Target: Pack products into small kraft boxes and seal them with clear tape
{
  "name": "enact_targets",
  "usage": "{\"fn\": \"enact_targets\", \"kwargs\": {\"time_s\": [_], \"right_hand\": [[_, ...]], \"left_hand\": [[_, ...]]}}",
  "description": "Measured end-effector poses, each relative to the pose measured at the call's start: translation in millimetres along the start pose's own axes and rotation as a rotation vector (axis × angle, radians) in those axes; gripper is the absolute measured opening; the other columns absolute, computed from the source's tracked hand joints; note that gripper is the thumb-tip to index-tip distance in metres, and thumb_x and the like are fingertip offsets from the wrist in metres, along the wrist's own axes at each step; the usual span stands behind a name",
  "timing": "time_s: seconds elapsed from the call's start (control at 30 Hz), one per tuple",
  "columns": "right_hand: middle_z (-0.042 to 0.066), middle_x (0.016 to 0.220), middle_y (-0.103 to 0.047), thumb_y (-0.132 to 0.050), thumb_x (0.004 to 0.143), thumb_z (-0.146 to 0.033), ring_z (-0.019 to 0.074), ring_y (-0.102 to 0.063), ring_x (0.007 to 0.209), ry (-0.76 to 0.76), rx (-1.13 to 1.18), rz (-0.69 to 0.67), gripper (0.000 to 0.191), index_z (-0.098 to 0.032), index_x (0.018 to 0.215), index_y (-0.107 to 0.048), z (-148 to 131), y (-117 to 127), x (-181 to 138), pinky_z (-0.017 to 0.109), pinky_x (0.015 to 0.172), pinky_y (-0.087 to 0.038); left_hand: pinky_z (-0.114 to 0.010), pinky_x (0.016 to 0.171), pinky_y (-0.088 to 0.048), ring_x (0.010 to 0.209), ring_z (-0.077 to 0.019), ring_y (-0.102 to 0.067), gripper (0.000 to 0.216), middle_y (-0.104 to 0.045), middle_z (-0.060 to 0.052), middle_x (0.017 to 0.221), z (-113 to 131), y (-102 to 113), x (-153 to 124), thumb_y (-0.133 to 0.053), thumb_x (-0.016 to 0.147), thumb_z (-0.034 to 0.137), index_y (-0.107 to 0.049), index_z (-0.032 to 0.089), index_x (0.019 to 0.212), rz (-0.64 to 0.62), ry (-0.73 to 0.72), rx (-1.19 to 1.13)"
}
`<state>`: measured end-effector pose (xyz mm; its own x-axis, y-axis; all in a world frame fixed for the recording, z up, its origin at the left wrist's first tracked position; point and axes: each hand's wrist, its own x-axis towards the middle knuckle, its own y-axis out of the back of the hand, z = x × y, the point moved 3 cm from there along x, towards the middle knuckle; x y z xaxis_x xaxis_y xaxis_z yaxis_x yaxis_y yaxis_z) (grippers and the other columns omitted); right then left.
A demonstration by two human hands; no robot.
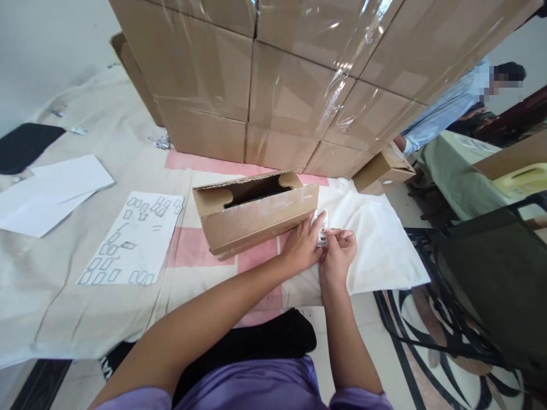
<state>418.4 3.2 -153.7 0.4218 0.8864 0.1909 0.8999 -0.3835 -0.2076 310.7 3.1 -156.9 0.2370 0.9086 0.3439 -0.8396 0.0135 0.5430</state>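
Right now both hands are pinching one small clear plastic piece [321,234] between them, just beside the right end of an open cardboard box [256,213] lying on its side. Her left hand [301,244] is gripping the piece from the box side, and her right hand [338,250] is squeezing it with its fingertips. Everything is sitting on a white cloth [376,245]. Off to the left, a paper sheet [132,239] is carrying rows of little clips. Big wrapped cartons [277,74] are standing behind.
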Motion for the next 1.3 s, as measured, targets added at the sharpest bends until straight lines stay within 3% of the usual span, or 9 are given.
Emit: {"fn": "enact_targets", "kwargs": {"time_s": [0.1,0.27,0.4,0.57,0.83,1.3], "right_hand": [[-0.007,0.077,-0.066,-0.074,0.074,-0.022,0.0133,-0.068,0.078,0.017,-0.023,-0.009,0.035,-0.026,0.082,-0.040,-1.7,-0.2,-2.3,0.030,0.083,-0.054],[-0.005,0.078,-0.067,-0.074,0.074,-0.023,0.0129,-0.065,0.073,0.011,-0.045,-0.029,0.035,-0.025,0.083,-0.041,-3.4,-0.9,-7.7,0.022,0.061,-0.047],[-0.006,0.078,-0.067,-0.075,0.072,-0.019,0.0122,-0.066,0.077,0.007,-0.057,-0.023,0.036,-0.025,0.081,-0.040,-5.7,1.0,-10.1,0.024,0.071,-0.050],[-0.006,0.073,-0.065,-0.075,0.070,-0.019,0.0159,-0.068,0.088,0.027,-0.060,-0.006,0.038,-0.026,0.082,-0.039,-17.3,2.4,-14.1,0.025,0.072,-0.051],[-0.008,0.070,-0.063,-0.072,0.071,-0.014,0.0125,-0.064,0.072,0.003,-0.031,0.019,0.033,-0.025,0.080,-0.042,-28.2,16.0,-33.0,0.029,0.080,-0.053],[-0.008,0.071,-0.057,-0.076,0.076,-0.021,0.0114,-0.059,0.073,0.001,0.127,0.029,0.033,-0.024,0.082,-0.044,-13.3,24.2,-46.4,0.027,0.080,-0.049]], "left_hand": [[-0.050,0.124,-0.032,0.158,-0.0339,-0.018,0.084,-0.019,-0.021,0.168,-1.5,0.1,1.6,-0.061,0.087,0.026,-0.018,0.018,0.159,0.021,0.011,-0.014],[-0.050,0.124,-0.030,0.157,-0.0358,-0.022,0.093,-0.022,-0.021,0.167,-7.0,-2.4,4.2,-0.066,0.079,0.026,-0.018,0.018,0.159,0.071,0.014,0.012],[-0.049,0.124,-0.031,0.154,-0.0360,-0.026,0.098,-0.024,-0.020,0.166,-9.8,-3.9,4.5,-0.070,0.078,0.029,-0.017,0.017,0.159,0.096,0.006,0.039],[-0.050,0.121,-0.034,0.152,-0.0379,-0.031,0.099,-0.026,-0.018,0.166,-10.7,-5.1,5.0,-0.073,0.080,0.042,-0.018,0.020,0.160,0.086,0.021,0.068],[-0.049,0.119,-0.036,0.148,-0.0385,-0.036,0.108,-0.030,-0.018,0.164,-11.5,-5.9,7.4,-0.079,0.076,0.052,-0.019,0.021,0.160,0.084,0.047,0.101],[-0.048,0.120,-0.035,0.150,-0.0375,-0.034,0.104,-0.031,-0.017,0.163,-11.0,-4.6,6.3,-0.079,0.075,0.042,-0.021,0.020,0.158,0.096,0.060,0.099]]}}
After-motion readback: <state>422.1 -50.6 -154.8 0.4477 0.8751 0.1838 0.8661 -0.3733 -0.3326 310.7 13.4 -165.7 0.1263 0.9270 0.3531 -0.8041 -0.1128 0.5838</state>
